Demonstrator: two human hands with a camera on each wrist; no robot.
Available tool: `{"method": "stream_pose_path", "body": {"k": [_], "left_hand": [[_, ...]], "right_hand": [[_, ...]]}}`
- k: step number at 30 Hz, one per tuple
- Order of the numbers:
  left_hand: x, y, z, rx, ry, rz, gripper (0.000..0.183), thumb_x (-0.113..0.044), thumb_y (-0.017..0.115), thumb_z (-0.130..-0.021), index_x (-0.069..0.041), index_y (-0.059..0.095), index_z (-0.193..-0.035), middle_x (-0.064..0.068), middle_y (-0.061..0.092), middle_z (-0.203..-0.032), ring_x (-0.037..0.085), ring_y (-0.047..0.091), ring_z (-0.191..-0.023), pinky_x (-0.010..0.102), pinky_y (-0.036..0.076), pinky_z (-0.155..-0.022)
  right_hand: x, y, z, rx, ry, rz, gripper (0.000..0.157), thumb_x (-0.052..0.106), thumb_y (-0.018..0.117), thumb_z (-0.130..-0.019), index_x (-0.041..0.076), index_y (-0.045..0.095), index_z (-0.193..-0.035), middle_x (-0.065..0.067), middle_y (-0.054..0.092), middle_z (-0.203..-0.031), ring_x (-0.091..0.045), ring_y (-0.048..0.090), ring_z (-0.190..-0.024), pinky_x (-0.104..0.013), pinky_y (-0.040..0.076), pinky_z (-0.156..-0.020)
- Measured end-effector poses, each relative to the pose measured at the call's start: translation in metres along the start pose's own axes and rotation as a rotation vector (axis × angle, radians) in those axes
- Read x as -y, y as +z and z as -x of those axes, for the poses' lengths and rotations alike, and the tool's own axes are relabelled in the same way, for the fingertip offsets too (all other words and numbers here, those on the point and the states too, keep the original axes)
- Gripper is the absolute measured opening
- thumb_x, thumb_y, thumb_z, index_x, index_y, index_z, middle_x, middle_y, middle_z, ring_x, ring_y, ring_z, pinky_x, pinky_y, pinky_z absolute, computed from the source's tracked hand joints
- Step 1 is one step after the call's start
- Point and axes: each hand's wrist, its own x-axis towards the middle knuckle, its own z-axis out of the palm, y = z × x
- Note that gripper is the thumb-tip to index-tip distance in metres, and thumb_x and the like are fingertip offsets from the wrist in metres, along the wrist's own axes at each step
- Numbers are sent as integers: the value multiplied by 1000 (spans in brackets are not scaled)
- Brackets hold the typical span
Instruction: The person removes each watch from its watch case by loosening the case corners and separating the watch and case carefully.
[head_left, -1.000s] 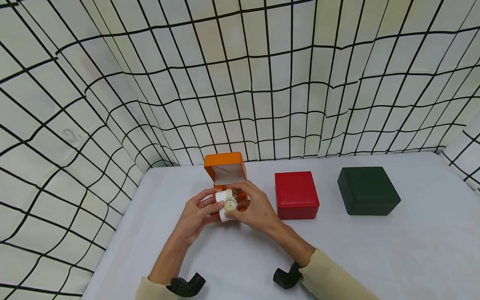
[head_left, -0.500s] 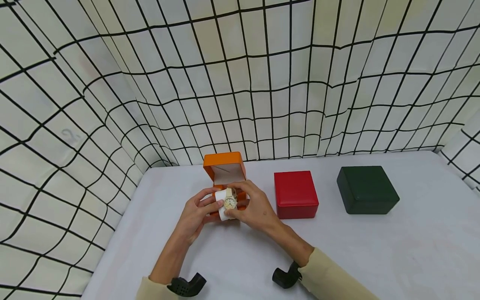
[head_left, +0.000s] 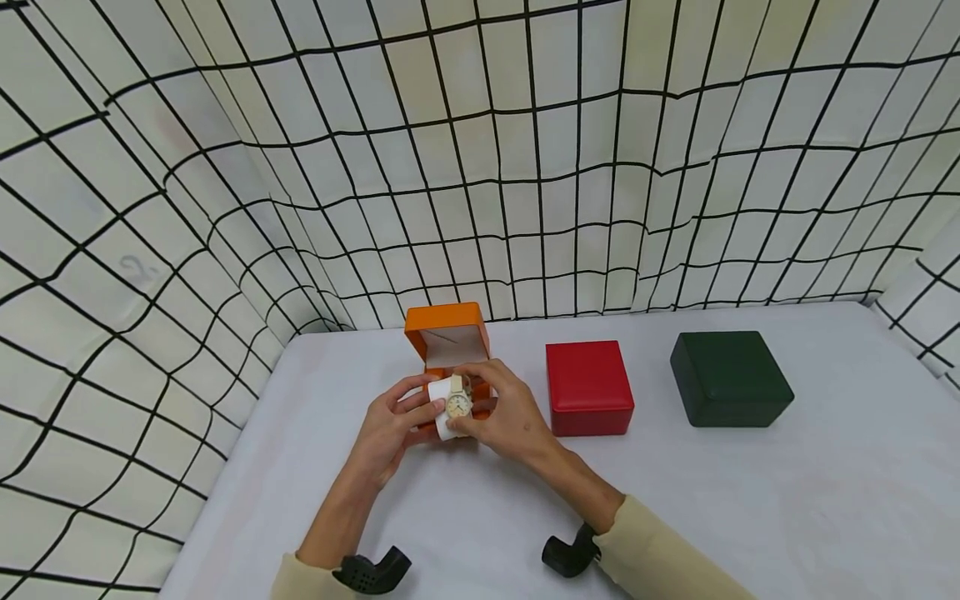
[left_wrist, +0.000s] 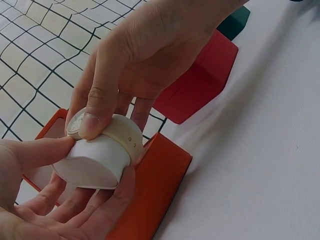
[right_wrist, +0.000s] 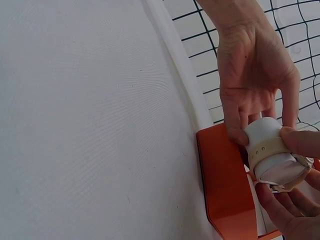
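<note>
With your left hand (head_left: pixel 390 423) gripping the cushion (left_wrist: pixel 92 170) and right hand (head_left: pixel 512 417) pinching the watch (head_left: pixel 457 406) around it, you probably needed light, even pressure.

"Are we getting good light?"
"In the head view, we're seeing bright, soft light across the worktop (head_left: pixel 825 492)."
"What are the wrist views giving us?"
"We're getting dimmer, greyer pictures; on the left, a soft-edged shadow (left_wrist: pixel 250 95) is streaking the worktop."
</note>
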Motion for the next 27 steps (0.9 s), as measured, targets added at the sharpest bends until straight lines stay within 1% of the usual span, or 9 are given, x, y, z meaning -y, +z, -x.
{"method": "stream_pose_path", "body": {"k": [7, 11, 15, 19, 22, 27], "left_hand": [[-1, 1, 0, -9, -5, 0, 47, -13, 69, -100, -10, 53, -145, 21, 61, -146, 20, 70, -104, 30, 64, -85], [0, 1, -1, -10, -1, 16, 48, -13, 69, -100, -10, 52, -145, 20, 62, -145, 19, 70, -104, 29, 64, -84], [0, 2, 0, -16, 16, 38, 49, -13, 69, -100, -9, 50, -146, 17, 64, -139, 18, 70, -103, 29, 64, -84], [-1, 3, 1, -14, 29, 58, 51, -14, 69, -100, -9, 49, -147, 13, 66, -133, 17, 70, -102, 29, 64, -83], [-1, 3, 1, -10, 28, 74, 51, -14, 69, -101, -11, 49, -147, 9, 67, -130, 16, 70, -101, 29, 64, -83], [-1, 2, 2, -13, 30, 94, 48, -14, 67, -102, -13, 50, -147, 6, 69, -127, 15, 71, -99, 29, 64, -84]], "right_hand": [[-1, -1, 0, -14, -15, -21, 62, 10, 89, -81, 8, 63, -137, -9, 62, -128, -24, 63, -112, -31, 64, -88], [-2, -1, 0, -13, -15, -25, 61, 10, 89, -82, 11, 62, -137, -10, 61, -125, -23, 63, -112, -31, 64, -88], [-2, -1, -1, -15, -11, -25, 60, 11, 88, -83, 13, 61, -137, -9, 60, -123, -21, 61, -112, -32, 64, -90], [-2, -1, -2, -16, -8, -21, 59, 12, 88, -84, 13, 60, -136, -9, 60, -123, -20, 61, -113, -35, 64, -91], [-1, -1, -2, -10, -5, -20, 60, 14, 88, -84, 13, 60, -137, -9, 60, -124, -21, 61, -112, -36, 63, -92], [0, -2, -2, 12, -8, -29, 59, 18, 85, -87, 14, 60, -140, -10, 60, -128, -23, 63, -113, -36, 62, -95]]}}
